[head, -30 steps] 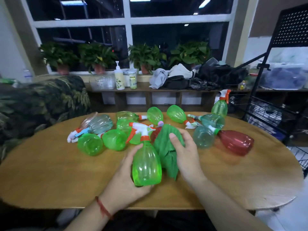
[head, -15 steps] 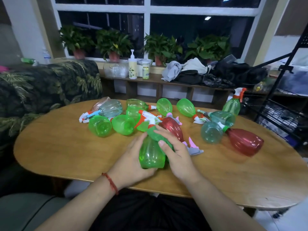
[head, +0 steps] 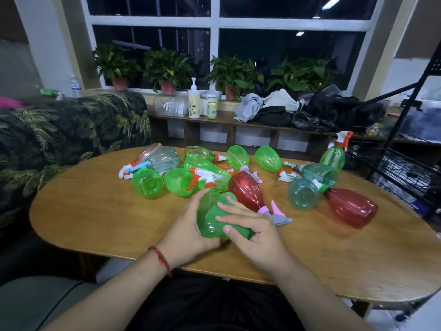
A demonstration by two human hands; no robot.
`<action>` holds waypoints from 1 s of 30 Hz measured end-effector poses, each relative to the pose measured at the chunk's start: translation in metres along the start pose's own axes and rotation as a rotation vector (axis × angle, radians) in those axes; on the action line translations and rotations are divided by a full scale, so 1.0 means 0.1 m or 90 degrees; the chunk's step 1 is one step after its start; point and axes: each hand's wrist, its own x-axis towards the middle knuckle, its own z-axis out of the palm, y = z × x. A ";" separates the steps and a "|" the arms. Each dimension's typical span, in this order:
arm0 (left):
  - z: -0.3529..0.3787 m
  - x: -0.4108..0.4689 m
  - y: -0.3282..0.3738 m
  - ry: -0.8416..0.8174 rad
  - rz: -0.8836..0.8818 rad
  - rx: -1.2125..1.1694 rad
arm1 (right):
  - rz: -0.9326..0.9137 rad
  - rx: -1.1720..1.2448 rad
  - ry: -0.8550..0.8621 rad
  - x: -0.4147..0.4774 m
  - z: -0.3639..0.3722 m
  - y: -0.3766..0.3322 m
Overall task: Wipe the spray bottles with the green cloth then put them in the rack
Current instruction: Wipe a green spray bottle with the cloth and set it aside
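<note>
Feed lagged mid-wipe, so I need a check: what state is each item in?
held green bottle: in hand, partly covered by cloth.
green cloth: pressed on that bottle.
left hand: grips the held green bottle.
right hand: holds the green cloth.
near red bottle: lying on the table.
far-right green bottle: standing upright.

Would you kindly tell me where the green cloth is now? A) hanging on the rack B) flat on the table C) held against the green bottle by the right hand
C: the right hand holds the green cloth against the green bottle that the left hand grips.
</note>
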 end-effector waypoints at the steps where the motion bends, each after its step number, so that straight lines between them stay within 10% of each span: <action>1: -0.01 0.00 -0.01 -0.001 -0.007 -0.011 | -0.017 -0.009 -0.006 -0.01 0.00 0.00; 14: -0.04 -0.03 0.06 0.034 0.055 0.032 | -0.037 -0.028 0.045 0.03 0.06 -0.04; 30: -0.02 -0.08 0.14 0.028 0.145 0.114 | 0.308 0.523 0.139 0.37 0.15 -0.12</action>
